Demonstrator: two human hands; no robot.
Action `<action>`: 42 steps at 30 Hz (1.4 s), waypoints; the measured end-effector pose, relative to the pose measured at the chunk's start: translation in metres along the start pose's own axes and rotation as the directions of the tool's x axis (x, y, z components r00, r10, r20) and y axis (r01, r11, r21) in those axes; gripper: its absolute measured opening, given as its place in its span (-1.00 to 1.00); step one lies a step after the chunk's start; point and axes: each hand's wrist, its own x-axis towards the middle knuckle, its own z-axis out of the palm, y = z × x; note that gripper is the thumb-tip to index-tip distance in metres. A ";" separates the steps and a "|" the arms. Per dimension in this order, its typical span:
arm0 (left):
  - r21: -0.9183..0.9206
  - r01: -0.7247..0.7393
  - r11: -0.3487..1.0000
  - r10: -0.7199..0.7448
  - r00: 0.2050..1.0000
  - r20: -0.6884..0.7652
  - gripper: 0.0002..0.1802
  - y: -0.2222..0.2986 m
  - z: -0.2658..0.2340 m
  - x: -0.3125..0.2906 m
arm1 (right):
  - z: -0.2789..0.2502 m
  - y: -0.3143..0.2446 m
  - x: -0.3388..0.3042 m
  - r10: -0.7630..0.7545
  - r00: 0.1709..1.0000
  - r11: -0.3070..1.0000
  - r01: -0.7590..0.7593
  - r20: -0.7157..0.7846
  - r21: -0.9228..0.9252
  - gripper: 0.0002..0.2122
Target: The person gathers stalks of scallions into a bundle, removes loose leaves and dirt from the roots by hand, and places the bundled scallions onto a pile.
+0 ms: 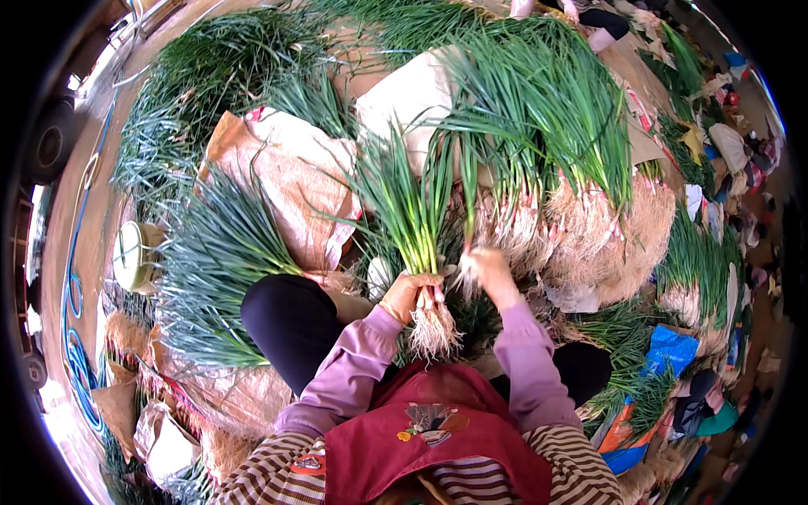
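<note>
A bunch of spring onions stands in front of me, leaves pointing away and pale roots hanging toward my apron. My left hand is closed round its lower stems, just above the roots. To the right of it, my right hand pinches the base of a thin spring onion stalk, whose leaves reach up toward a large pile. That pile of spring onions lies ahead and to the right, its pinkish bases and tangled roots turned toward me.
More spring onions lie left of my knee, with another heap behind. Woven sacks and a pale sack lie between the heaps. A round pale container and a blue hose are at far left. Another person's sleeve shows at the top.
</note>
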 end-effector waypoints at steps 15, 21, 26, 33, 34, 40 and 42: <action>0.069 0.058 0.996 -0.066 0.991 0.119 -0.67 0.000 0.014 -0.008 | -0.032 0.017 0.084 0.012 0.945 0.557 -0.278 -0.327 -0.782 -0.69; 0.058 0.077 0.995 -0.077 0.997 -0.005 -0.62 -0.003 -0.004 -0.002 | -0.001 0.008 -0.021 0.065 0.995 0.993 -0.073 0.079 0.097 -0.74; 0.089 0.206 0.974 -0.206 0.979 -0.006 -0.75 -0.007 0.002 0.000 | 0.000 0.025 -0.058 -0.023 0.907 0.999 0.003 0.420 0.048 -0.59; 0.153 0.190 0.970 -0.183 0.981 -0.058 -0.76 -0.008 0.013 -0.003 | 0.014 0.014 0.013 0.011 0.995 0.775 0.056 -0.103 0.629 -0.80; 0.142 0.204 0.969 -0.197 0.979 -0.060 -0.76 -0.008 0.013 -0.003 | 0.022 0.009 0.014 0.003 0.988 0.703 0.107 -0.153 0.703 -0.82; 0.210 0.267 0.941 -0.265 0.964 -0.037 -0.79 -0.020 -0.004 0.000 | 0.039 0.030 0.006 0.068 0.995 0.362 -0.093 0.073 0.928 -0.77; 0.234 0.277 0.932 -0.275 0.961 -0.042 -0.79 -0.021 -0.004 -0.001 | 0.034 0.030 0.007 0.146 0.987 0.451 -0.129 0.070 0.883 -0.78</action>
